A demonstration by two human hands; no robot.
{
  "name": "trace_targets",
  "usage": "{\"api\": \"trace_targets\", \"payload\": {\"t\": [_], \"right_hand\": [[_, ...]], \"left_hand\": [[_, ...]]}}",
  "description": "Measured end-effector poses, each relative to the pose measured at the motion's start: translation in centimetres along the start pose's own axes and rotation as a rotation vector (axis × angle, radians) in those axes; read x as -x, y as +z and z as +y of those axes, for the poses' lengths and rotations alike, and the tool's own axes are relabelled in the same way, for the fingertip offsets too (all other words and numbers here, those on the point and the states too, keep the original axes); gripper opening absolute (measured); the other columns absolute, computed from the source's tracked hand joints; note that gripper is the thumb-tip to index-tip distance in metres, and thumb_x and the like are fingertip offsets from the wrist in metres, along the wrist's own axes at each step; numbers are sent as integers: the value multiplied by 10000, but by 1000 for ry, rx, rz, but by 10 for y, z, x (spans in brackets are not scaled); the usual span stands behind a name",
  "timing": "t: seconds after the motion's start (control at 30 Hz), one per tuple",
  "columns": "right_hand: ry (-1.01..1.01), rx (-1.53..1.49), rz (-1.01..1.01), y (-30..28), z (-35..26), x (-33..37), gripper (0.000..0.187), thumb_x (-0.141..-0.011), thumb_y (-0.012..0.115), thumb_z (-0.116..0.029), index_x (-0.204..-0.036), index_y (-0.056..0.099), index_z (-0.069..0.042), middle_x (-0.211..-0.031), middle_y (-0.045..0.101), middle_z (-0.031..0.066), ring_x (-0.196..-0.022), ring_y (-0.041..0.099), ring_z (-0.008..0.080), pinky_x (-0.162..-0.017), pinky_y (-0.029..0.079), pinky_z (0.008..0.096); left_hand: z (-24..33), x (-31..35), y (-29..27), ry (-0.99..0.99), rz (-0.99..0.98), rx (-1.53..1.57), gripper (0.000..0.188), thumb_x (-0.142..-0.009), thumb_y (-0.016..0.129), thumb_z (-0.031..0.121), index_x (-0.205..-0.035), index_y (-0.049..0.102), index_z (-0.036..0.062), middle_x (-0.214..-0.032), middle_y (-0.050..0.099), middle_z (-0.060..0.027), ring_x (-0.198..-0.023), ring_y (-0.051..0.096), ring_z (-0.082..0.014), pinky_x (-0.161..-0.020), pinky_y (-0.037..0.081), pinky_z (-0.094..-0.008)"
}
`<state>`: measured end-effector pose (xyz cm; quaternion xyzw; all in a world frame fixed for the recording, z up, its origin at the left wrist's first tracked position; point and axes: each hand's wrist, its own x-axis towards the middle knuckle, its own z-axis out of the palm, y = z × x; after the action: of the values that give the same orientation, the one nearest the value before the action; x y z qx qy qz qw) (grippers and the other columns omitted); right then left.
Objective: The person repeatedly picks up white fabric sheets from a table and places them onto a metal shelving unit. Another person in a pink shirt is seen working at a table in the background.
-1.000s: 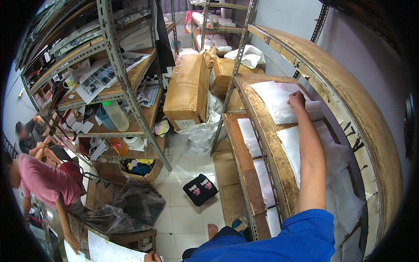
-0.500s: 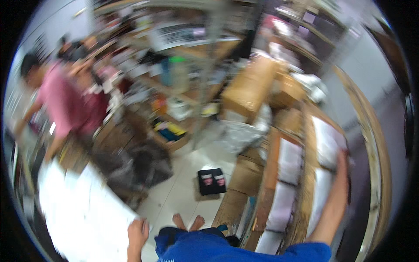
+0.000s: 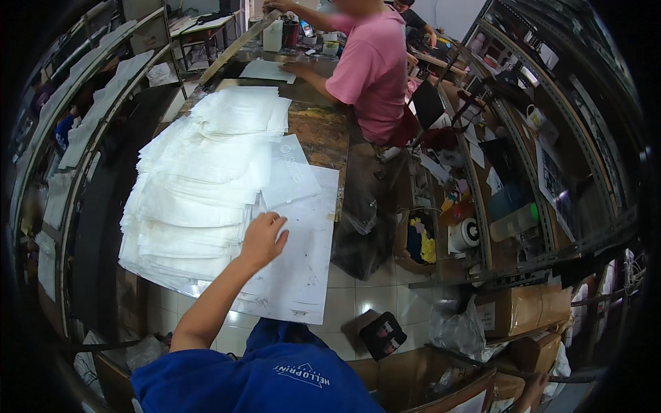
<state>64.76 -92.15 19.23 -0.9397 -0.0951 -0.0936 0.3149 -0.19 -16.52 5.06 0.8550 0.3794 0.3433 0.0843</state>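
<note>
My left hand [image 3: 264,239] is open, fingers apart, over the white board [image 3: 292,275] at the right edge of a spread of translucent white bags or sheets [image 3: 200,186]. Whether its fingertips touch the bags I cannot tell. Just beyond it lies a single translucent sheet [image 3: 289,175] with pale print, on the far part of the board. What looks like my right hand [image 3: 532,391] is dim at the lower right, beside the shelf with cardboard boxes; its fingers do not show clearly.
Across the stained table [image 3: 317,127], a person in a pink shirt [image 3: 368,76] holds up a long bar [image 3: 241,45] and touches a pale sheet [image 3: 267,71]. Metal racks stand on both sides. A black folded cloth [image 3: 382,335] lies on the tiled floor, near a cardboard box [image 3: 533,310].
My view has swung left from the right-hand shelf to the table. My left hand has left the near edge of the white sheets and is now open over the board.
</note>
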Motion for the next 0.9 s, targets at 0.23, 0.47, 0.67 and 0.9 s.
{"api": "trace_targets", "payload": {"t": [0.23,0.47,0.67,0.9], "right_hand": [[-56,-361,-503,311,-230,157,230,-888,597,-271,-970,589,-56,-740,510,-5,-626,471,77,-510,390,250],[259,-796,-941,432,-284,335,218,-900,611,-196,-1062,562,-59,-819,573,20,-670,538,87,-557,449,236],[416,-965,-889,405,-373,375,316,-921,573,-258,-1137,529,-31,-879,598,58,-748,605,121,-576,452,243],[455,-948,-656,401,-294,381,196,-927,549,-229,-917,544,-33,-747,598,36,-635,575,93,-512,431,238]], "left_hand": [[-89,-34,46,-19,-234,-436,131,-751,591,124,-870,596,69,-883,588,-112,-846,576,-273,-747,437,-412],[-33,-45,82,177,-356,-233,49,-788,559,97,-788,582,54,-755,578,-122,-724,574,-298,-669,425,-436],[124,16,106,288,-541,292,49,-794,600,56,-827,629,34,-752,596,-156,-674,567,-362,-628,436,-437],[220,71,137,471,-859,521,87,-808,606,95,-856,640,30,-759,612,-131,-693,592,-326,-643,445,-425]]}}
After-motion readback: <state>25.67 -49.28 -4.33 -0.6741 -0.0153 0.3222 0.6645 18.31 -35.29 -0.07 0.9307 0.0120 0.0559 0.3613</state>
